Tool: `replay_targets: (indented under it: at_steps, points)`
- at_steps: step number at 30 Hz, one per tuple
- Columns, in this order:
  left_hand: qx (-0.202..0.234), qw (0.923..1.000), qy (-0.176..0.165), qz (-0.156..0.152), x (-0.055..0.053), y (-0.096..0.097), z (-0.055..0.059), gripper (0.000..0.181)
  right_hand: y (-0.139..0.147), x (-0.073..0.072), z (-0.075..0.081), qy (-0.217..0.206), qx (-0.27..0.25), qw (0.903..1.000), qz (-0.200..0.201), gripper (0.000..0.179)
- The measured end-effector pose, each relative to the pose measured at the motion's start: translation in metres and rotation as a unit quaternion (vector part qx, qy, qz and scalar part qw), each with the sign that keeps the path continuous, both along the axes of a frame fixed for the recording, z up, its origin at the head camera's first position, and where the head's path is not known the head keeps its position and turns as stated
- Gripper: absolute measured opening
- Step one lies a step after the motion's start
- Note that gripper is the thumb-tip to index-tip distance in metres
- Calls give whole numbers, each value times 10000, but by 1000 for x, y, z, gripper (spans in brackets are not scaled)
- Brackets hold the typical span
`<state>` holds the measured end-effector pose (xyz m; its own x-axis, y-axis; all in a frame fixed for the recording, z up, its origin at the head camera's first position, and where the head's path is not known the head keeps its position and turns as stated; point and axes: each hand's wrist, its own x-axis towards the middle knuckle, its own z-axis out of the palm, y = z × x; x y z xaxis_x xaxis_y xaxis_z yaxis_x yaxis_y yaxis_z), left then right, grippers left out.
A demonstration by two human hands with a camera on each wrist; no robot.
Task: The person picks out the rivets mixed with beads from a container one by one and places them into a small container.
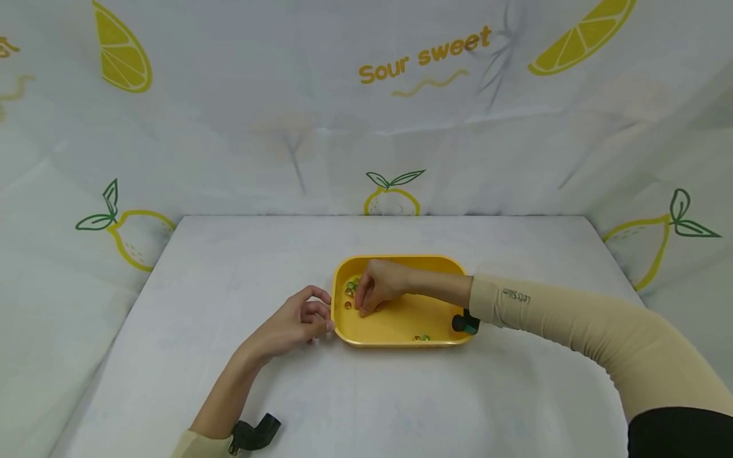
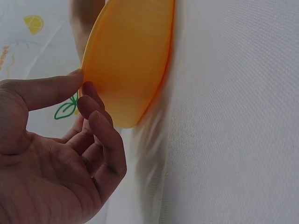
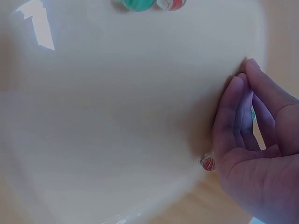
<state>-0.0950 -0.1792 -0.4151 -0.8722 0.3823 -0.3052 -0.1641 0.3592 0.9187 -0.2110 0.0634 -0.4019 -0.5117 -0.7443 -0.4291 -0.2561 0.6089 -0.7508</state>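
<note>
A yellow tray [image 1: 401, 327] stands on the white table. My left hand [image 1: 300, 321] is at its left end; its thumb and curled fingers hold the rim, as the left wrist view shows against the tray wall [image 2: 131, 51]. Inside the tray, my right hand [image 1: 380, 286] reaches down at the left side with thumb and fingertips drawn together. Whether anything sits between those fingertips is hidden. Several glass marbles [image 1: 350, 292] lie just left of the right hand. In the right wrist view, a red-streaked marble [image 3: 208, 162] is beside that hand.
More small marbles [image 1: 425, 338] lie by the tray's near wall, right of centre. A green marble [image 3: 138, 3] shows at the top of the right wrist view. The table [image 1: 401, 401] meets a lemon-printed cloth backdrop [image 1: 321, 159] at its far edge.
</note>
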Motion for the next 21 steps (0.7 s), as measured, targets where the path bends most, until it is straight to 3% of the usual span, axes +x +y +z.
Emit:
replay_targets:
  at_steps: [6, 12, 21]
  points:
    - [4, 10000, 16, -15, 0, 0, 1, 43, 0, 0, 2, 178, 50, 9996, 232, 11]
    - [17, 10000, 37, -64, 1, 0, 1, 40, 2, 0, 9, 70, -29, 9992, 397, 10]
    - [-78, 9999, 56, -55, 0, 0, 1, 40, 19, -7, 24, 32, -204, 9996, 214, 7]
